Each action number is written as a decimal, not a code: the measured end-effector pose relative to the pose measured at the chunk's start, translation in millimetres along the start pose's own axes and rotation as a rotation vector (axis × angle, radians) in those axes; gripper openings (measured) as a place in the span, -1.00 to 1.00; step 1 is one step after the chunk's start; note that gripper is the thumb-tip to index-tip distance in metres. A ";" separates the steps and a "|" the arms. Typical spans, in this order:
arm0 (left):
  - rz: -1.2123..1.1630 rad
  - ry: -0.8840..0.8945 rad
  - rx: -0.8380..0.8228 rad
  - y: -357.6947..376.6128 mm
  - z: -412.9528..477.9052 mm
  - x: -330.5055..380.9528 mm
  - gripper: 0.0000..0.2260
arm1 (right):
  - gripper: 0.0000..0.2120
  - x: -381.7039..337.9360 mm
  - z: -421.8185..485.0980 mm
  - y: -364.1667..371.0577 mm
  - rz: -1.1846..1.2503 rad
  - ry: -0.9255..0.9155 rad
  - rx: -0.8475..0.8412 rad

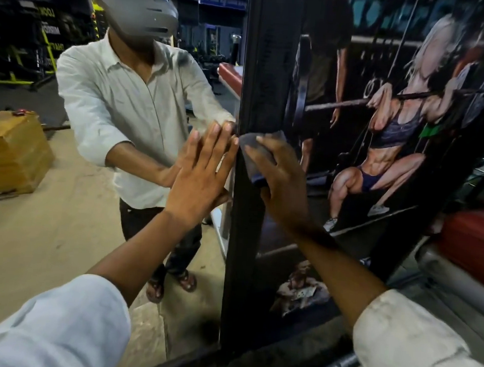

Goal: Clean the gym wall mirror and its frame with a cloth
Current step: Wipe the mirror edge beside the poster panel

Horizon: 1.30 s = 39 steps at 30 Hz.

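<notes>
The wall mirror (pixel 76 200) fills the left half of the view and reflects me in a white shirt. Its black vertical frame (pixel 244 240) runs down the middle. My left hand (pixel 201 177) lies flat on the glass with fingers spread, right beside the frame. My right hand (pixel 281 180) presses a grey-blue cloth (pixel 254 152) against the black frame at about the same height. Part of the cloth is hidden under my fingers.
A printed poster (pixel 381 135) of a person lifting a barbell covers the wall right of the frame. A red padded bench (pixel 474 242) stands at the far right. The mirror reflects a cardboard box (pixel 11 153), yellow gym machines and a concrete floor.
</notes>
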<state>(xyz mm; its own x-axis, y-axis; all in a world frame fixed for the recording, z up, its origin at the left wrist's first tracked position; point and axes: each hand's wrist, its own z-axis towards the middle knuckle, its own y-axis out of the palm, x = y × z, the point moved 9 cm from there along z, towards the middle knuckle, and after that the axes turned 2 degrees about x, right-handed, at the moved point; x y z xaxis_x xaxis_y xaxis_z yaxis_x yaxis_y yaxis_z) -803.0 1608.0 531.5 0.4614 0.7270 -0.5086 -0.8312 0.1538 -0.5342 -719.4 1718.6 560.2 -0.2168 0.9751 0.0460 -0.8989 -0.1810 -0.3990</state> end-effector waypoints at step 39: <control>0.242 -0.040 0.376 108.7 -125.8 83.3 0.12 | -0.58 -14.3 -183.4 91.4 -0.125 -0.306 0.338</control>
<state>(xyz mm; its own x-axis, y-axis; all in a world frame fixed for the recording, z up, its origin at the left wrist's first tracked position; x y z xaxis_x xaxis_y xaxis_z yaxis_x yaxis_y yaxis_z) -816.0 1601.1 346.1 0.2339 0.7960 -0.5583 -0.9720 0.2039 -0.1166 -728.6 1711.6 355.1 -0.1555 0.9188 0.3627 -0.9878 -0.1455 -0.0549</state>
